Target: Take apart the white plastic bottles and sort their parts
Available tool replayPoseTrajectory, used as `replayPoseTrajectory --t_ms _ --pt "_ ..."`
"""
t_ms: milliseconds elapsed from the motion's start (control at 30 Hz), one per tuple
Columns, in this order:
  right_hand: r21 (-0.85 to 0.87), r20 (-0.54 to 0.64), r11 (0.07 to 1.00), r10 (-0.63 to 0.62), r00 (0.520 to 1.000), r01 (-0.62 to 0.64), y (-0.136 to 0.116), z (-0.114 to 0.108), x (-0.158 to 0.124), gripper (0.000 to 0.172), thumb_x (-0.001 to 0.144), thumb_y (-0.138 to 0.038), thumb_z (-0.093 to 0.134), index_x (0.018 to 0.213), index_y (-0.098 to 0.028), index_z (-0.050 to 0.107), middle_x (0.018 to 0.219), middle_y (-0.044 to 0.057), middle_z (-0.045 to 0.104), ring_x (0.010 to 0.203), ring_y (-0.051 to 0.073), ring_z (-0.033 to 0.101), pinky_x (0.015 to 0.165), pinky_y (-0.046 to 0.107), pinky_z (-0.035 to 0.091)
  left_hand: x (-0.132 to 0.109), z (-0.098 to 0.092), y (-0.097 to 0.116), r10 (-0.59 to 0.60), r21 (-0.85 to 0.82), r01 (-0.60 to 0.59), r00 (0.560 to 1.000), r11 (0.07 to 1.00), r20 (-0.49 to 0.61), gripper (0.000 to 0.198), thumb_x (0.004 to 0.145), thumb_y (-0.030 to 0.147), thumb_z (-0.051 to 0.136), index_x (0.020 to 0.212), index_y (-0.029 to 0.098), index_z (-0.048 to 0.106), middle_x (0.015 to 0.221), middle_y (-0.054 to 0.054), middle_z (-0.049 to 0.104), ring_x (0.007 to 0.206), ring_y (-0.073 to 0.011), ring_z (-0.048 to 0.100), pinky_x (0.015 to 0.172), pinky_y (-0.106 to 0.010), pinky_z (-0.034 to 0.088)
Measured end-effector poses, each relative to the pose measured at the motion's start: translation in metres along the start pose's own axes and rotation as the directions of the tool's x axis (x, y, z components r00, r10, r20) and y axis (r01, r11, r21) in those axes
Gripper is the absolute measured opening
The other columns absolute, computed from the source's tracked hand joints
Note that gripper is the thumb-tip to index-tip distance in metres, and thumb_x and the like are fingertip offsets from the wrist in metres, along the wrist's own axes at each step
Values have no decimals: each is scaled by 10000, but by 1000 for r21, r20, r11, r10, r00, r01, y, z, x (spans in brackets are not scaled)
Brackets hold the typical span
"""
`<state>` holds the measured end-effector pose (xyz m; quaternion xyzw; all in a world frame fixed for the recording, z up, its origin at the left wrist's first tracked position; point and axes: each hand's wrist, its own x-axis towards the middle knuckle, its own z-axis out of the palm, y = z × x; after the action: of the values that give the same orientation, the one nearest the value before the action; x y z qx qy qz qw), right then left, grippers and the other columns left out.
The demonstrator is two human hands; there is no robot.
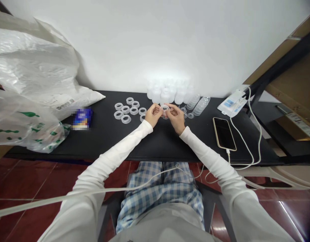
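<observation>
Between my hands, above the black table, is a clear plastic ring (165,108). My left hand (153,114) pinches its left side, and my right hand (176,117) grips the right side. Several similar translucent rings (126,109) lie in a loose group left of my left hand. Just beyond my fingers stand several whitish translucent bottles (166,95) against the wall. Beside my right hand are small clear discs (190,115), and stacks of clear cups or caps (201,106) lie on their sides behind them.
A phone (224,133) with a charging cable lies on the right of the black table (167,144), near a white power strip (232,103). Large plastic bags (31,67) and a blue packet (82,118) occupy the left. A white cable (94,191) crosses over my lap.
</observation>
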<state>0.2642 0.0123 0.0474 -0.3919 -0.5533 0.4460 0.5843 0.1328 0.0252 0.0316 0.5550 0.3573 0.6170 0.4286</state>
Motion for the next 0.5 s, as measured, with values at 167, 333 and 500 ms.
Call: replayPoseTrajectory --t_ms 167,333,500 --pt "-47 -1 999 -11 1000 11 0 1 0 408 757 -475 728 1070 -214 702 618 -55 571 550 103 573 561 267 534 0 1 0 -29 14 29 1000 999 -11 474 732 585 751 731 205 467 586 53 542 514 -80 528 498 -220 452" --pt "-30 53 1000 -8 999 10 2 1 2 484 761 -590 703 1066 -215 707 719 -14 644 603 118 595 633 300 571 -2 -4 0 -10 148 13 1000 989 -23 493 796 657 649 729 213 447 550 65 495 490 -76 482 494 -222 384" --pt "-4 33 1000 -22 999 22 2 1 3 484 732 -639 717 985 -227 718 683 -20 620 584 116 582 580 284 545 -3 -5 3 69 252 -70 998 965 16 489 828 659 612 709 217 441 565 58 458 499 -81 423 506 -243 340"
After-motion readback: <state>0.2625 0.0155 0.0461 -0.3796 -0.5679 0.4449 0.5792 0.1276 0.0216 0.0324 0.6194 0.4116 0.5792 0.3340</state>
